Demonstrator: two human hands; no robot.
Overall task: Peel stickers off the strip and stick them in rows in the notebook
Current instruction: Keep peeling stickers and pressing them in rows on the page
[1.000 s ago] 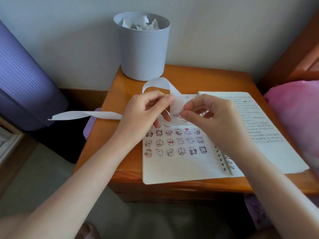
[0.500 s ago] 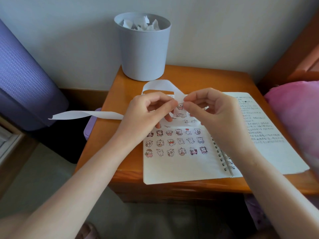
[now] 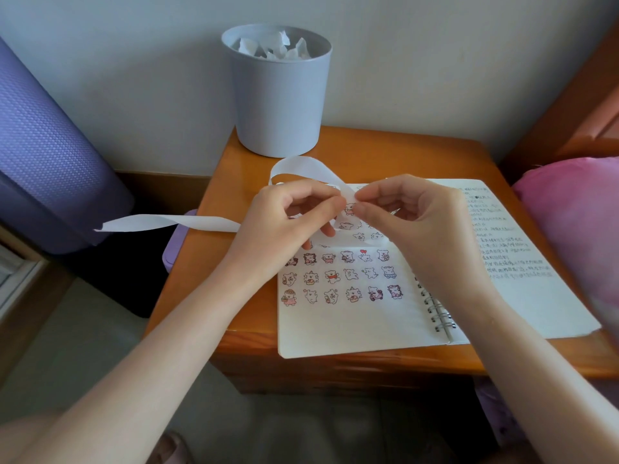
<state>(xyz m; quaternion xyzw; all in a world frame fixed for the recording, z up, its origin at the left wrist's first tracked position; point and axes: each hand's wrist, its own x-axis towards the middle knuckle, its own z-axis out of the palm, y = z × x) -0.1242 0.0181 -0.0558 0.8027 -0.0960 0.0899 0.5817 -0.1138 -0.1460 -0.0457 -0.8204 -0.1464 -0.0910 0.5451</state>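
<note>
An open spiral notebook [image 3: 351, 326] lies on a small wooden table [image 3: 395, 152]. Its left page carries rows of small cartoon stickers [image 3: 341, 276]. A long white sticker strip [image 3: 301, 169] loops above the page and trails off to the left past the table edge. My left hand [image 3: 281, 222] pinches the strip between thumb and forefinger. My right hand [image 3: 412, 216] pinches at a sticker [image 3: 350, 208] on the strip, right beside the left fingertips. Both hands hover over the top of the left page and hide part of it.
A grey bin [image 3: 278, 95] holding scraps of white paper stands at the table's back left. A purple rolled mat [image 3: 43, 152] leans at the far left. Pink bedding [image 3: 576, 212] lies to the right. The notebook's right page [image 3: 522, 262] is handwritten.
My right hand rose from the page up to the strip and now pinches at a sticker beside my left fingertips. The left hand stayed almost still, holding the strip.
</note>
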